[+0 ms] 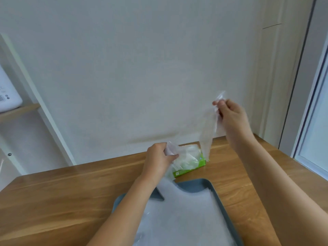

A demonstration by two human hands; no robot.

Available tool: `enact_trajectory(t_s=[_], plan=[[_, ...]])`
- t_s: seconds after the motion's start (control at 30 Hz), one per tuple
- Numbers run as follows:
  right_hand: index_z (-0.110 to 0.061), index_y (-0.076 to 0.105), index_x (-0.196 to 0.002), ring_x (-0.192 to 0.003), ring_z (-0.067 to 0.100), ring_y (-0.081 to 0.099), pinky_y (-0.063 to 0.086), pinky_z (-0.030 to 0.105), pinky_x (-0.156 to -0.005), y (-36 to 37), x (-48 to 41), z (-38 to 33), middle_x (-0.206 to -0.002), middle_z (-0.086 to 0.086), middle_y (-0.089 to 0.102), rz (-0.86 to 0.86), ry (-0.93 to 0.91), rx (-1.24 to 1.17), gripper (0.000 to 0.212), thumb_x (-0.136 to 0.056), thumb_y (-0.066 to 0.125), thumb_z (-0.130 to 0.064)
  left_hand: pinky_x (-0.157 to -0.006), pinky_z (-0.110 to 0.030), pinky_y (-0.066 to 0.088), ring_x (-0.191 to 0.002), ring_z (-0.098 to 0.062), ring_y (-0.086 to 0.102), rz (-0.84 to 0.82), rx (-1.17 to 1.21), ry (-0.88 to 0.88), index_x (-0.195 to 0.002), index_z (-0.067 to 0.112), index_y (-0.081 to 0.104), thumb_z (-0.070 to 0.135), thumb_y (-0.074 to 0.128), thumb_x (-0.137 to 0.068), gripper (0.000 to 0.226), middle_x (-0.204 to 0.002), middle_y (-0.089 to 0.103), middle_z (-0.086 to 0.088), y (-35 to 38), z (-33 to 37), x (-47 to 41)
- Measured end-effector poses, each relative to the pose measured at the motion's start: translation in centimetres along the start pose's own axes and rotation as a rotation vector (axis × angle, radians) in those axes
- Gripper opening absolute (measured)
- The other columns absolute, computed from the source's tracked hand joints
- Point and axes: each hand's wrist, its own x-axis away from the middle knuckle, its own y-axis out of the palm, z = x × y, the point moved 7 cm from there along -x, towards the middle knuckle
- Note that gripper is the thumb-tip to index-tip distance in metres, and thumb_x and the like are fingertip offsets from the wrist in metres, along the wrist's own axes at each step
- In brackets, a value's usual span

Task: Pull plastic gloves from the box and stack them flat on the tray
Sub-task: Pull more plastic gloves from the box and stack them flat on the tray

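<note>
Right hand [232, 116]: raised against the wall, thumb and fingertips pinching the top of a clear glove [206, 137].
Glove: hangs limp from that pinch, its lower end reaching the box's right end.
Left hand [158, 157]: low at the box's left end, fingers curled round a second glove [173, 149], which trails down toward the tray.
Box [193, 168]: green, on the table [62, 192] just behind the tray, plastic bulging from its top.
Tray [219, 197]: blue-grey, nearest me, with a flat stack [186, 213] of gloves lying in it.
Shelf [19, 110]: far left, against the wall.

Wooden table [53, 192], white wall [124, 68], shelf [19, 110] with white appliance [7, 93]
</note>
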Motion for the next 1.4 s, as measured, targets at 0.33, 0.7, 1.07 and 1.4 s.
enact_trajectory(t_s=[0.33,0.7,1.07,1.4], plan=[[-0.013,0.070,-0.089,-0.054,0.018,0.049,0.038,0.024,-0.053,1.9,4.2,-3.6,-0.061,0.011,0.056,-0.843,0.173,0.148,0.020,-0.089,0.056,-0.028,-0.118,-0.030,0.020,-0.146,-0.009,0.018,-0.709,-0.191,0.005,-0.154,0.030,-0.002,0.068,0.080,-0.054,0.134,-0.161,0.008,0.010,1.3,3.5,-0.2],[-0.006,0.067,-0.091,-0.041,0.013,0.034,0.030,0.016,-0.040,6.6,11.7,-7.6,-0.066,0.007,0.068,-1.171,-0.031,0.328,0.018,-0.094,0.055,-0.019,-0.105,-0.044,0.034,-0.111,-0.030,0.056,-0.831,0.657,0.288,-0.136,0.008,0.047,0.062,0.078,-0.065,0.095,-0.115,0.058,-0.020,-5.1,10.1,7.0],[-0.011,0.054,-0.126,-0.084,0.019,0.068,0.048,0.030,-0.073,5.7,14.9,-1.4,-0.103,0.008,0.070,-0.594,0.494,-0.143,0.074,-0.072,0.048,-0.061,-0.065,-0.026,0.050,-0.056,-0.016,0.057,-0.468,0.727,-0.166,-0.065,0.006,0.061,0.025,0.076,-0.075,0.025,-0.061,0.057,-0.007,-7.1,4.3,11.5],[-0.004,0.068,-0.095,-0.101,0.027,0.067,0.053,0.037,-0.093,6.4,19.6,-0.1,-0.102,0.015,0.072,-0.668,0.576,-0.114,0.031,-0.076,0.065,-0.028,-0.055,-0.024,0.055,-0.061,-0.017,0.067,-0.007,1.154,-0.316,-0.093,0.005,0.063,0.003,0.058,-0.089,0.006,-0.077,0.065,-0.011,-9.7,-0.3,12.3]])
